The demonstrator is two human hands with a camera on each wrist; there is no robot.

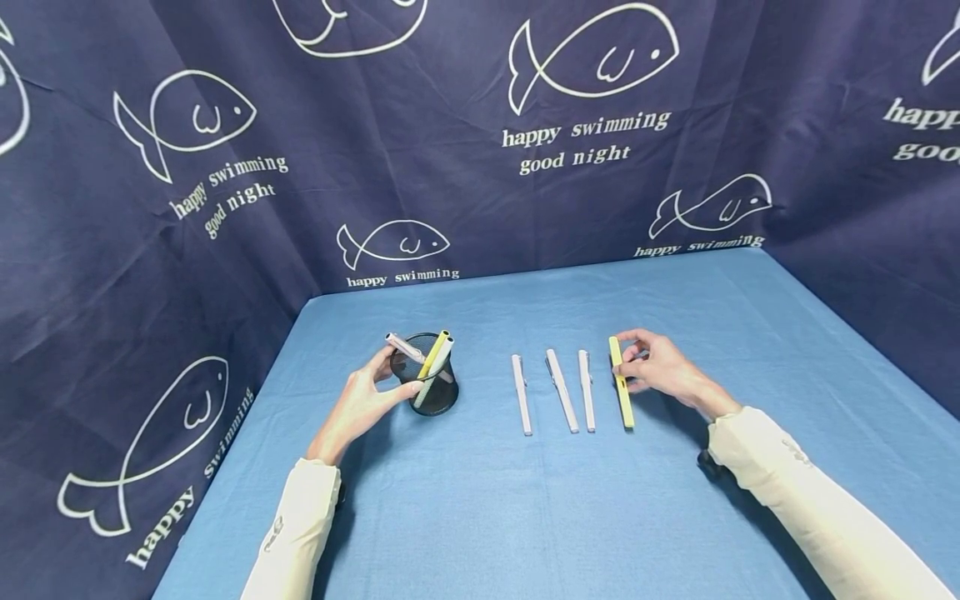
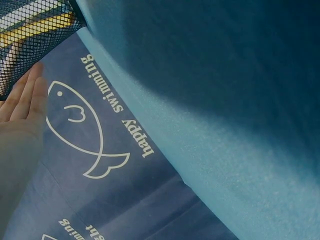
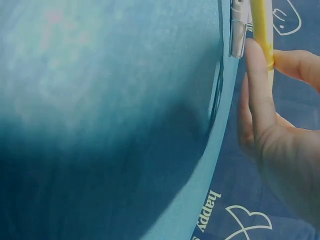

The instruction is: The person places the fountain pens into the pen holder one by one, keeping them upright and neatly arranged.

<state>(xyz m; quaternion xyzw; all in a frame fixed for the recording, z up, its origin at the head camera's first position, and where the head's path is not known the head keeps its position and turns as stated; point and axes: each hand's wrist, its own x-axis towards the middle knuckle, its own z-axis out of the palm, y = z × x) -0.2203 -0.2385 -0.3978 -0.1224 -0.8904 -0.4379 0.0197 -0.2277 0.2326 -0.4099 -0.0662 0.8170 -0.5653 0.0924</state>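
My left hand [image 1: 362,407] grips the side of a black mesh pen cup [image 1: 441,398], thumb at the front and fingers round the left. In the cup lean a yellow pen [image 1: 432,355], a pale pink pen [image 1: 405,347] and a whitish-green pen [image 1: 444,352]. Through the mesh, the left wrist view shows a yellow barrel [image 2: 45,27]. Between thumb and fingers, my right hand [image 1: 663,367] pinches another yellow pen [image 1: 624,402] by its upper part. To its left lie three pale pink pens [image 1: 522,396], roughly parallel, their clips toward the far end.
A blue cloth [image 1: 480,500] covers the table. Dark blue curtains [image 1: 465,167] printed with white fish and lettering hang behind and along the sides. A dark band shows under each white sleeve [image 1: 795,467].
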